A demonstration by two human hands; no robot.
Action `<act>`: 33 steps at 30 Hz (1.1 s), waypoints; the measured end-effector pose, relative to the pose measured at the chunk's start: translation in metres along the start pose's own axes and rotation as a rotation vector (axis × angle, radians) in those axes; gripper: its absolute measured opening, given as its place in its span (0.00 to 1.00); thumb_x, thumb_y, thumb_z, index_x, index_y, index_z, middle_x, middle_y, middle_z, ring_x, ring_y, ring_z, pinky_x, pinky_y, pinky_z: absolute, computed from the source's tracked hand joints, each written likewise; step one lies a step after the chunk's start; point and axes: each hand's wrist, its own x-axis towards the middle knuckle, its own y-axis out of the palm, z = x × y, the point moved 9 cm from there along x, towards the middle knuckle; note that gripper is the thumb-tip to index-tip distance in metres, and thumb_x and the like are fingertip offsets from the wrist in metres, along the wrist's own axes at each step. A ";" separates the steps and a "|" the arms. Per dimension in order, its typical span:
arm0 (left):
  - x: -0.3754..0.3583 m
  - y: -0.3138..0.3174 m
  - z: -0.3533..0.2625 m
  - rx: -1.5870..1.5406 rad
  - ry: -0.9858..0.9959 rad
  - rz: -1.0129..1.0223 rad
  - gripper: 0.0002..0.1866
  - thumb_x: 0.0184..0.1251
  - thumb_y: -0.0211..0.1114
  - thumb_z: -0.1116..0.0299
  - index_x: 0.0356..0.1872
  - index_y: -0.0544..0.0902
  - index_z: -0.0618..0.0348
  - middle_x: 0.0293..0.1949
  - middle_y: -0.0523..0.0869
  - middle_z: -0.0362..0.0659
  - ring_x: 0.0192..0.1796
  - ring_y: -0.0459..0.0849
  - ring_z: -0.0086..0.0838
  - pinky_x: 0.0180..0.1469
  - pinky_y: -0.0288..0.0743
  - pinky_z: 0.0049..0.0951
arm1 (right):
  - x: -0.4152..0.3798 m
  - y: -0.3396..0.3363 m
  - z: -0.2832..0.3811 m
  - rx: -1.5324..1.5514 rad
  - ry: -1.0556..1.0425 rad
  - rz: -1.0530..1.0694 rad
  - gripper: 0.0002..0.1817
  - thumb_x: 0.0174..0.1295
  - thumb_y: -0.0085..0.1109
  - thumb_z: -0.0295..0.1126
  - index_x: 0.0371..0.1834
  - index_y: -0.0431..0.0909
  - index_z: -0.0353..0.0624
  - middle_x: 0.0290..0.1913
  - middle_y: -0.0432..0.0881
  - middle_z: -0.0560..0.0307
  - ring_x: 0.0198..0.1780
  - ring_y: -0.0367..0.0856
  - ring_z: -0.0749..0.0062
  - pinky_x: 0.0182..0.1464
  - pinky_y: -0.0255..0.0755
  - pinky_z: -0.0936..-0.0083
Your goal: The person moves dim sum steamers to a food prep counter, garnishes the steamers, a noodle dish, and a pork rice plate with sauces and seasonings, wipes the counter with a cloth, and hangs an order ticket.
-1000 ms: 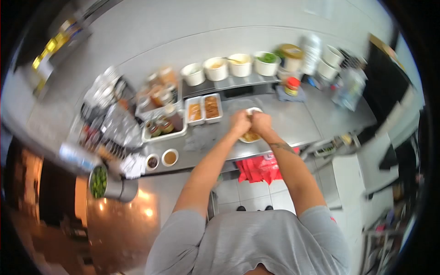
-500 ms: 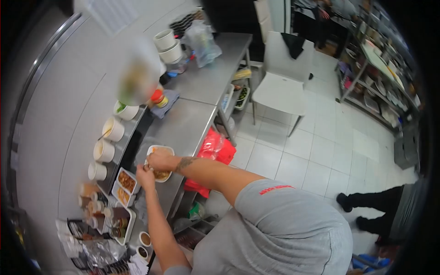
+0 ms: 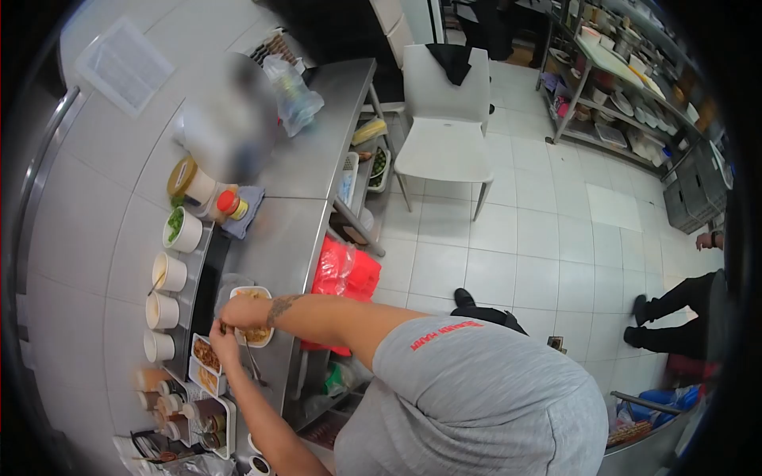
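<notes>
My right hand (image 3: pixel 246 311) is closed over the near-wall side of a white food container (image 3: pixel 262 332) on the steel counter. Beside it, my left hand (image 3: pixel 225 339) is closed with its fingertips close to those of the right hand. Whatever lies between the fingers is too small to make out. The container holds orange and brown food, and a thin utensil (image 3: pixel 252 361) shows at its lower edge. Just below my left hand are a white tray of brown pieces (image 3: pixel 206 354) and one of yellow-orange food (image 3: pixel 204 378).
White tubs (image 3: pixel 162 310) line the wall side, with a red-lidded jar (image 3: pixel 232 205) beyond. Sauce jars (image 3: pixel 202 410) stand near the trays. A white chair (image 3: pixel 444 147), red bags (image 3: pixel 343 270) and a steel rack (image 3: pixel 611 111) are to the right. Another person's legs (image 3: pixel 683 313) show at far right.
The view has shifted, so the counter and chair appear further left. Both hands have moved toward the container's wall side, uncovering more food. Another dark shoe and trouser leg now show beyond my shoulder.
</notes>
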 end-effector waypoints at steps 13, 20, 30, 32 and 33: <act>-0.018 -0.046 0.013 -0.212 -0.427 -0.502 0.08 0.58 0.60 0.69 0.25 0.78 0.62 0.20 0.77 0.41 0.23 0.74 0.25 0.26 0.65 0.23 | -0.186 -0.099 -0.122 0.321 0.148 -0.141 0.38 0.50 0.62 0.48 0.61 0.61 0.39 0.51 0.71 0.39 0.55 0.71 0.47 0.52 0.69 0.60; 0.021 0.104 -0.031 -1.206 -0.265 -0.254 0.08 0.58 0.65 0.65 0.29 0.77 0.56 0.19 0.71 0.32 0.21 0.67 0.17 0.23 0.60 0.18 | -0.654 -0.141 -0.367 0.064 1.147 0.028 0.26 0.54 0.56 0.51 0.43 0.76 0.37 0.44 0.77 0.39 0.47 0.76 0.48 0.50 0.70 0.59; 0.084 0.476 -0.402 -1.347 -0.328 0.482 0.07 0.62 0.59 0.72 0.40 0.77 0.61 0.31 0.78 0.36 0.25 0.66 0.17 0.26 0.59 0.17 | -0.989 -0.295 -0.369 0.031 1.766 -0.756 0.31 0.52 0.57 0.55 0.45 0.77 0.35 0.42 0.80 0.39 0.46 0.78 0.51 0.50 0.71 0.65; 0.099 0.527 -0.486 -1.434 -0.140 0.769 0.07 0.62 0.59 0.73 0.41 0.77 0.60 0.32 0.78 0.36 0.25 0.67 0.17 0.26 0.60 0.18 | -1.017 -0.300 -0.380 0.044 1.809 -0.797 0.32 0.51 0.58 0.55 0.45 0.77 0.34 0.42 0.80 0.38 0.47 0.78 0.51 0.50 0.71 0.65; 0.107 0.551 -0.516 -1.425 -0.182 0.747 0.07 0.63 0.59 0.73 0.41 0.77 0.61 0.31 0.77 0.36 0.25 0.67 0.17 0.26 0.61 0.18 | -1.035 -0.300 -0.387 0.042 1.824 -0.805 0.32 0.51 0.58 0.55 0.45 0.77 0.34 0.42 0.80 0.37 0.47 0.78 0.50 0.50 0.71 0.65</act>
